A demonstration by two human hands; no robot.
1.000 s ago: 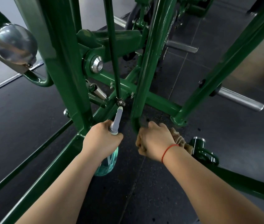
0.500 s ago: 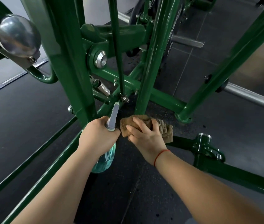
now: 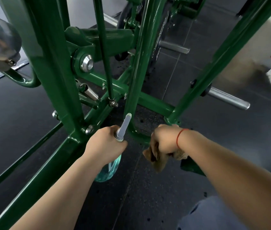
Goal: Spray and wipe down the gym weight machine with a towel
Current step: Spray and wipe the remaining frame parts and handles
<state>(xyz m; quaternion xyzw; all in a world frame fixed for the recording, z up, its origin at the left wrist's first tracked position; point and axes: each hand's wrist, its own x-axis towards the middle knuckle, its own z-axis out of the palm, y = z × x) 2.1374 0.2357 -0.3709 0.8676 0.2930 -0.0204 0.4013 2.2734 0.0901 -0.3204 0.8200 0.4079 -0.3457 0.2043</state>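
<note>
1. The job is looking about midway to me: both hands are working low on the green weight machine [image 3: 53,63], right down at the floor [image 3: 148,188].
2. Every painted tube is gleaming alike, so I cannot tell which ones have been wiped. My guess is that the upper frame and the chrome pegs [image 3: 227,99] are waiting their turn.
3. The left hand [image 3: 105,143] is wrapping tight round the neck of the spray bottle [image 3: 111,168]. The grey nozzle is pointing forward and up at the foot of the central upright [image 3: 141,72], and the clear blue-green body is hanging below the fist.
4. That arm is reaching in almost straight, wrist level. It looks ready for a squirt at the base joint, though no mist is showing.
5. The right hand [image 3: 164,140] is clenching the brown towel [image 3: 156,158], back of the hand up and wrist bent downward, with a red cord [image 3: 180,138] circling the wrist.
6. The towel is bunching out beneath the fist, just beside the low curved tube [image 3: 138,136] where the slanted strut is landing. Whether cloth is pressing on paint there, I cannot tell.
7. The right forearm is coming in across the lower right, over another green rail.
</note>
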